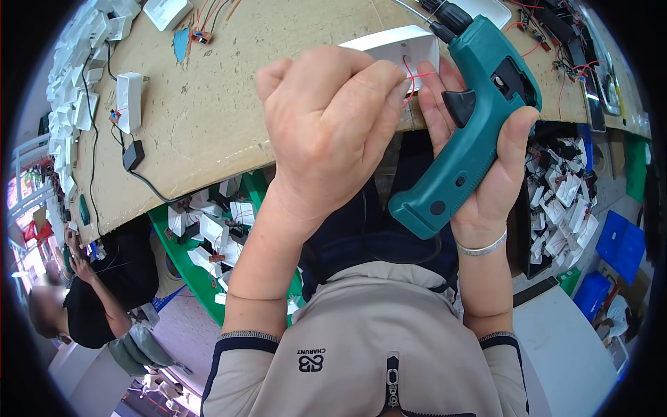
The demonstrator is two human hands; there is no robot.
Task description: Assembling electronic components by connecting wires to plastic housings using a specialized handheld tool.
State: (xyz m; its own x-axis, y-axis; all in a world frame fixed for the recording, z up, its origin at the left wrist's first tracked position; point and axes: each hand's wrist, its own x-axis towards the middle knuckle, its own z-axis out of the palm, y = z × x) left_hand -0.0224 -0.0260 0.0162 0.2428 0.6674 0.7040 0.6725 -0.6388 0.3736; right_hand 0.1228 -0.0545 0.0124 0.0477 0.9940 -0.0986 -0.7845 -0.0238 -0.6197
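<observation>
Left hand, tightly curled, seems to pinch a red wire (419,74) — tugging could snap it; right hand (492,184), loosely wrapped, cradles the teal pistol-grip drill (464,149).

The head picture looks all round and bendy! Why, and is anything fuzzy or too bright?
Head view: the fisheye lens bends the edges of the table and leaves black corners; head view, upper right: the teal drill looks sharp; head view, lower left: a co-worker's head is smudged; head view, far left: pinkish-white glare washes out details.
</observation>
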